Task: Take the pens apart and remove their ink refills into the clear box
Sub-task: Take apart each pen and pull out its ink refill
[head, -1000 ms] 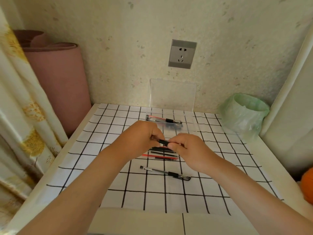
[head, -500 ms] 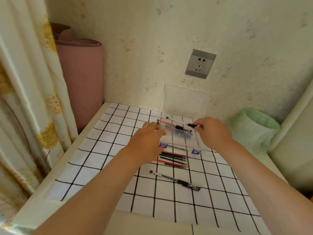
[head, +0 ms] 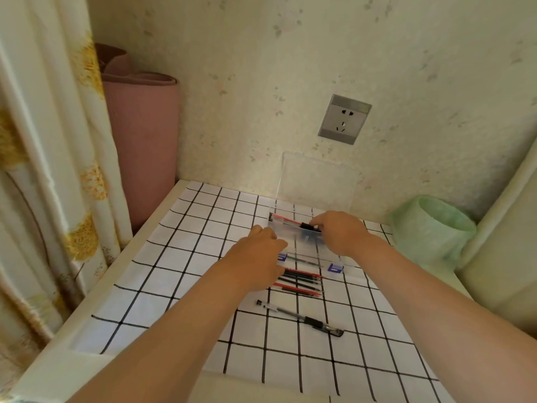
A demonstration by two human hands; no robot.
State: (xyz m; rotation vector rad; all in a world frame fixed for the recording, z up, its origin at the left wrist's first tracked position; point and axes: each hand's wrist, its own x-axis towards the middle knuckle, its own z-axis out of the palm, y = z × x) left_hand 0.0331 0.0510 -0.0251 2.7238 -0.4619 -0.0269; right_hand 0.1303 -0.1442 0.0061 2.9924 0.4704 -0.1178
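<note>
Nearest on the worktop (head: 72, 330) lies one whole pen (head: 300, 317). Just beyond it is a row of loose red and black refills (head: 300, 282), their left ends under the left hand (head: 257, 257), whose grip I cannot tell because its fingers curl out of sight. Further on, over the far side of the clear box (head: 334, 268), the right hand (head: 341, 232) has a narrow grip, fingertips pinching the black section of a pen body (head: 309, 227). I judge it should lower that piece flat into the box before letting go, with the left hand steadying the light box.
</note>
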